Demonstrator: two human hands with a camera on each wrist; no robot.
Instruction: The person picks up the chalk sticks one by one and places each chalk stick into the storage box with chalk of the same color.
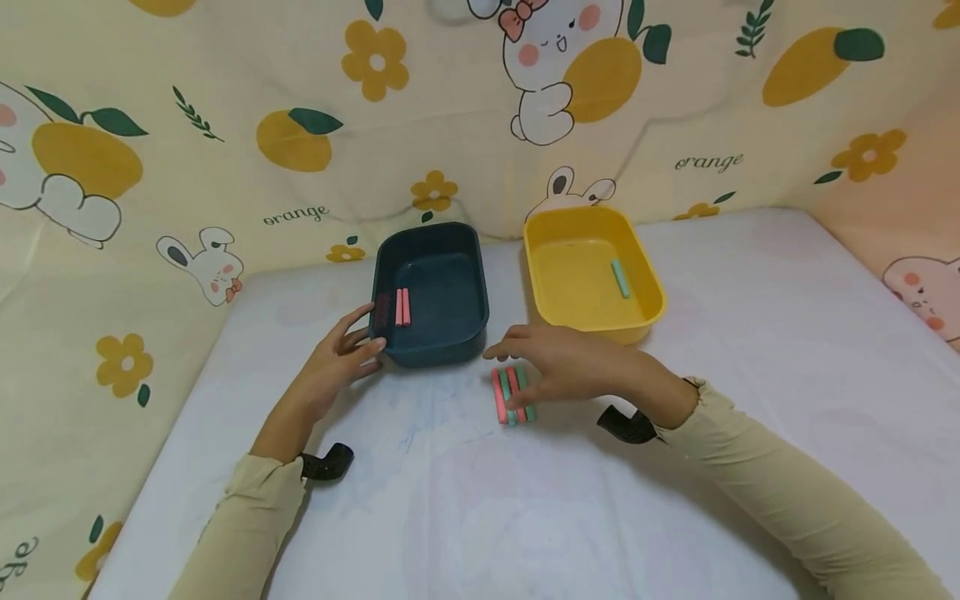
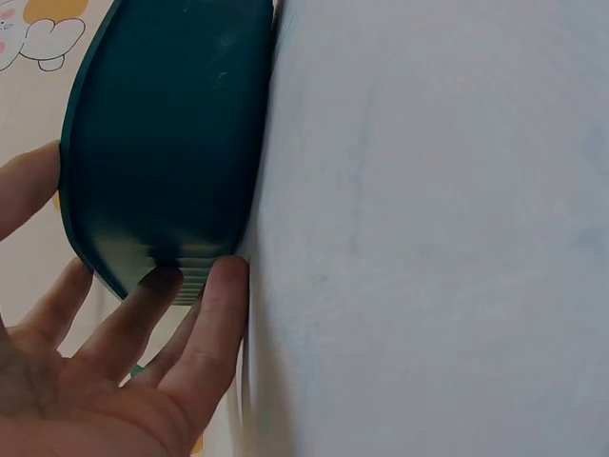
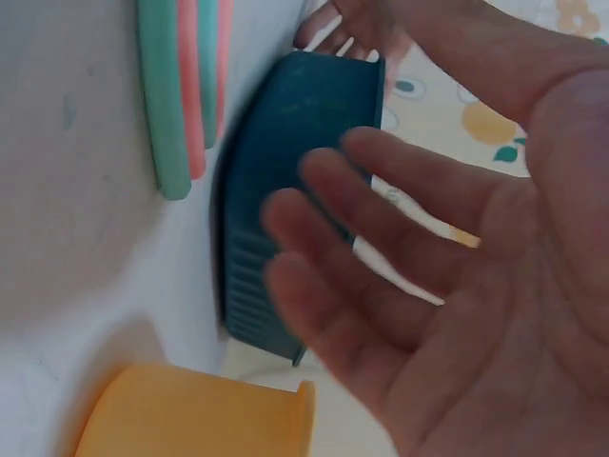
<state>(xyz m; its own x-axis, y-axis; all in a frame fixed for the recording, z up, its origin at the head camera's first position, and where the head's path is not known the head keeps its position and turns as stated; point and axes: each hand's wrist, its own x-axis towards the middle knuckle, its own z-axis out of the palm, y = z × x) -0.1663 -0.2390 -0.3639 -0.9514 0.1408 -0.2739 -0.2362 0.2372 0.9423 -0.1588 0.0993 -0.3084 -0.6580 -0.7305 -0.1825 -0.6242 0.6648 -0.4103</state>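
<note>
My left hand point(image 1: 327, 369) touches the near left corner of a dark teal bin point(image 1: 446, 353), its fingers spread along the outer wall and the thumb at the rim. Two pink chalk sticks point(image 1: 402, 307) lie side by side inside that bin. Over the table, my right hand point(image 1: 570, 362) hovers with loosely bent fingers and nothing in its grasp, as the right wrist view shows. Below it a row of several pink and green chalk sticks point(image 1: 501, 398) lies on the white cloth, partly covered by the thumb in the head view.
A yellow bin point(image 1: 592, 317) stands to the right of the teal one, holding one green chalk stick point(image 1: 621, 278). Behind both bins hangs a patterned curtain point(image 1: 450, 100). White cloth point(image 1: 480, 517) covers the table, with faint blue smudges near the teal bin.
</note>
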